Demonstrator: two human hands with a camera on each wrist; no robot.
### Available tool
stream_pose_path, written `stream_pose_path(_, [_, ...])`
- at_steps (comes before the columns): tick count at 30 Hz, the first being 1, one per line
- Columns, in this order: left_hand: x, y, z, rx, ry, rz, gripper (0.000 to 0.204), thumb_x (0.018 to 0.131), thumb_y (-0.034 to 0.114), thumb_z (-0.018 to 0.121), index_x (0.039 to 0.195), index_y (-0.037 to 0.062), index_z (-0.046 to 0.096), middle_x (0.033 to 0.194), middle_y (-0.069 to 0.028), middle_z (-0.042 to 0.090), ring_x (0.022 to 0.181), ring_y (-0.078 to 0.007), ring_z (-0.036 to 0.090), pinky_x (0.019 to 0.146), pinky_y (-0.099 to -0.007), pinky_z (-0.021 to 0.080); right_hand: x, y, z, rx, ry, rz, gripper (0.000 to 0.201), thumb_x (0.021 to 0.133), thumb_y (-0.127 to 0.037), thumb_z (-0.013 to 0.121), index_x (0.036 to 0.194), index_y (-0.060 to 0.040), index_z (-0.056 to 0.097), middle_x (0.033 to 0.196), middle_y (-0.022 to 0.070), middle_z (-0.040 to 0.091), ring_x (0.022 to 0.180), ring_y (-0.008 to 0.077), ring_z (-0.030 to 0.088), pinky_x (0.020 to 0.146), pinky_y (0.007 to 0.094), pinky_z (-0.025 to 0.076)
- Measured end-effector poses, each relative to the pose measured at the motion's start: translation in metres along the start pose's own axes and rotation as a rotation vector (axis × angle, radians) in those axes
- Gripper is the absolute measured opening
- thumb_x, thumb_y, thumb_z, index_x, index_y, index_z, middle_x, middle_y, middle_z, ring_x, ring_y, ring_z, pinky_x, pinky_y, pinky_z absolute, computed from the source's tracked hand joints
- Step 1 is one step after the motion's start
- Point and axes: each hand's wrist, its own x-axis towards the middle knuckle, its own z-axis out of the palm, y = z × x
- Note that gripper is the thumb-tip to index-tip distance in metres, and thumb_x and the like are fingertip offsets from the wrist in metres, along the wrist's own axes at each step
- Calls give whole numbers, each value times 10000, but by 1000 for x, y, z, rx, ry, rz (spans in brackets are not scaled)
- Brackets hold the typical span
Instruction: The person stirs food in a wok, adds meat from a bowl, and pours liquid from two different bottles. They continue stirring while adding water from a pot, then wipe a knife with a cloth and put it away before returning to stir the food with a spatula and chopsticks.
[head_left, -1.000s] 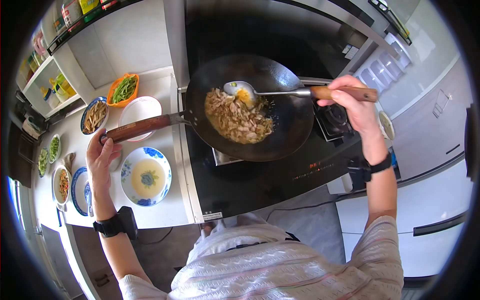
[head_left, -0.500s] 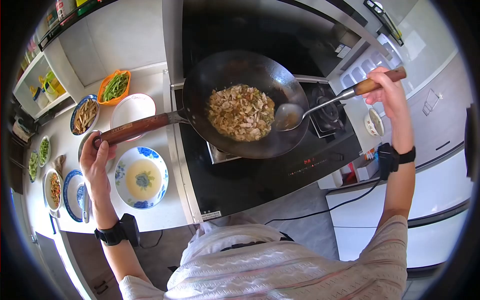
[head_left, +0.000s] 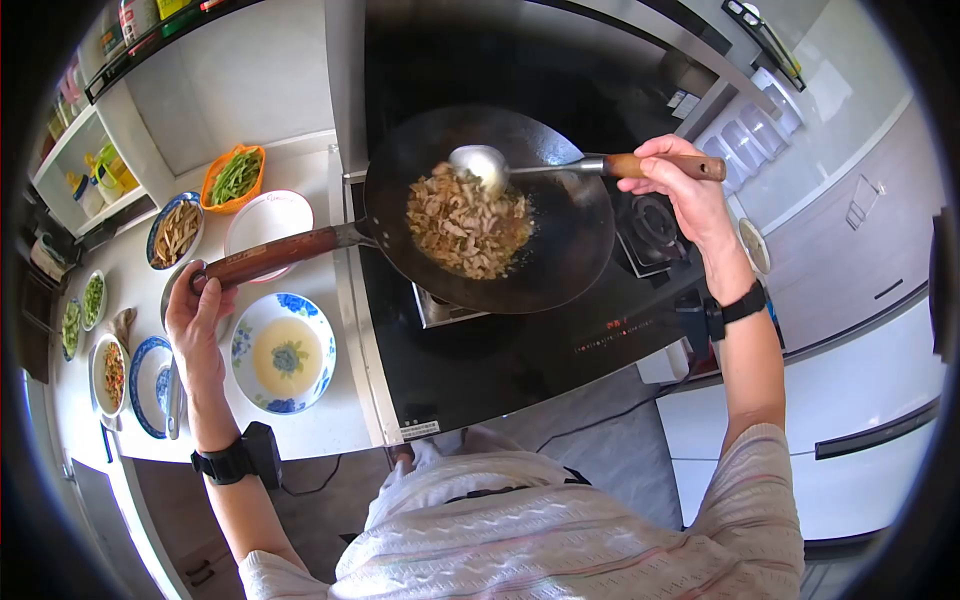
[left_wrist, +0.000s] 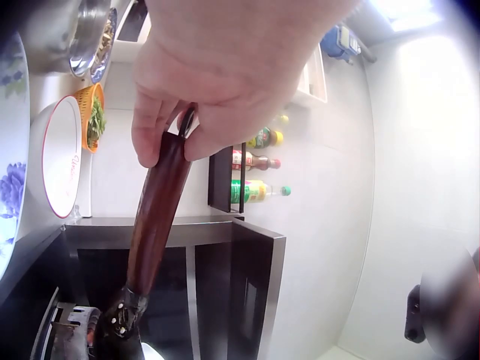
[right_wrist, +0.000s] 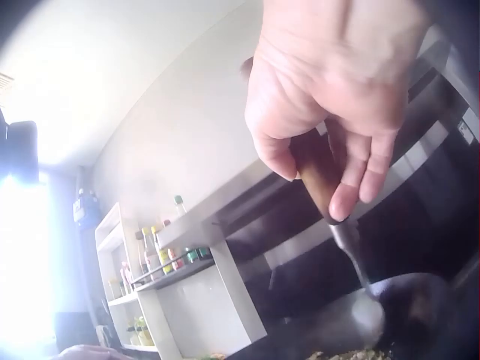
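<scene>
A dark wok sits on the left burner, its wooden handle pointing left. My left hand grips the end of that handle, the thumb and fingers round it in the left wrist view too. Chopped, browned meat pieces fill the wok's middle. In my right hand I hold a steel ladle by its wooden handle. The ladle's bowl is at the far edge of the meat, overlapping some pieces. In the right wrist view, fingers and thumb wrap the ladle handle.
Left of the stove are a flowered bowl of pale liquid, a white plate, an orange basket of green strips and several small dishes of ingredients. A second burner lies right of the wok. Bottles stand on a shelf.
The ladle went from the far side of the meat to the wok's right side, then back to the far edge. The meat has been spread and shifted. My left hand kept the handle.
</scene>
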Motion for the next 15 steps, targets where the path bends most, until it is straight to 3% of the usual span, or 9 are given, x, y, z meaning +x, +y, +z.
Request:
stream_pose_path(2, [0,0,0,6,7,-10,352,837,82,586,1158,-17,484,898,-39,543,748,-126,599,657,-215,482,-12,-22,6,30,-58,-9,109,794,-77,597,876,-6,588,819,105,619,685,191,642,630,274,520])
stream_pose_path(4, [-1,-1,0,-10,0,-2,360,835,83,588,1162,-20,480,906,-38,540,749,-127,599,659,-216,484,-23,-49,4,-31,-104,-166,96,790,-41,589,870,11,580,813,118,613,690,205,641,643,288,529])
stream_pose_path(7, [0,-1,0,6,5,-4,366,834,83,591,1166,-22,477,903,-36,540,750,-126,599,658,-215,484,-34,-57,8,-14,-193,-113,77,795,-28,572,861,14,577,811,124,611,698,213,640,632,281,528])
stream_pose_path(15, [0,-2,0,-3,-3,10,370,837,91,590,1170,-22,474,891,-42,553,746,-125,601,653,-215,482,-13,-48,-32,-276,120,-38,138,796,-129,584,878,-18,578,781,101,627,627,167,642,563,225,495])
